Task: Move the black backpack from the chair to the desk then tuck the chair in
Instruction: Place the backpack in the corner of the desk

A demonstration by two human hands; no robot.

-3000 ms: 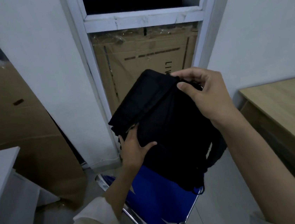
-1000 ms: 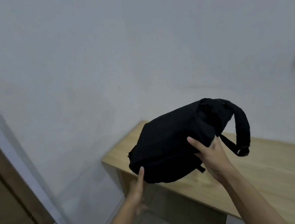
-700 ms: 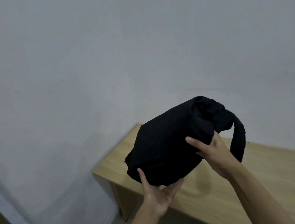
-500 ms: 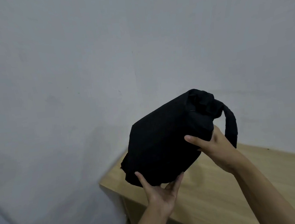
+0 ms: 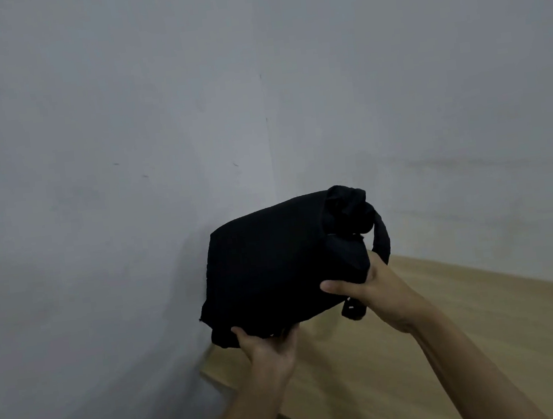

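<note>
I hold the black backpack (image 5: 274, 264) on its side in both hands, over the far left corner of the light wooden desk (image 5: 423, 358). My left hand (image 5: 270, 348) grips its lower edge from underneath. My right hand (image 5: 377, 287) clasps its right end, below the bunched top and the hanging strap. I cannot tell whether the bag touches the desktop. The chair is out of view.
A plain white wall (image 5: 124, 157) fills the view on the left and behind, meeting in a corner just behind the backpack. The desk stands against that corner and runs out of view to the right.
The backpack was lifted from the blue chair and carried right to the desk. Over the last second it has moved further over the desk's corner, closer to the wall.
</note>
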